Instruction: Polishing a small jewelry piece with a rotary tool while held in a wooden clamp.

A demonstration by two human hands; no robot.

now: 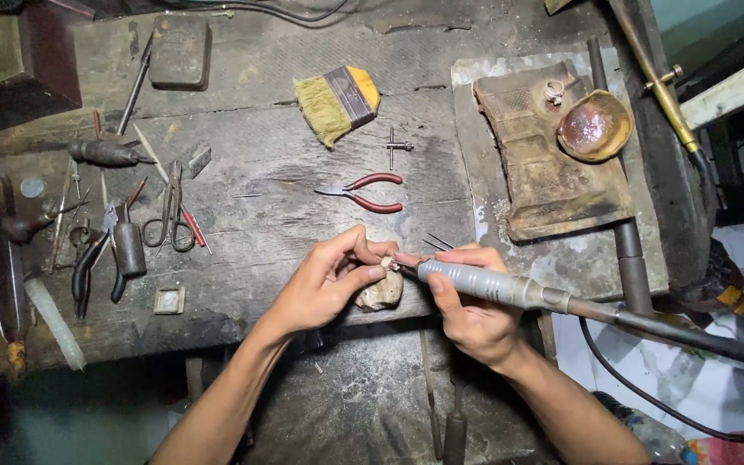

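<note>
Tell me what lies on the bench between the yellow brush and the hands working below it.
In the head view, red-handled pliers lie between the yellow brush and the left hand and right hand; tweezer tips show just above the right hand.

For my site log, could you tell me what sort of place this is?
Probably a jeweller's workbench: the right hand holds a rotary handpiece to a small piece pinched in the left hand, with pliers nearby.

Small pale ring (387,264) pinched at fingertips, grey rotary handpiece (484,285) tip touching it
</note>
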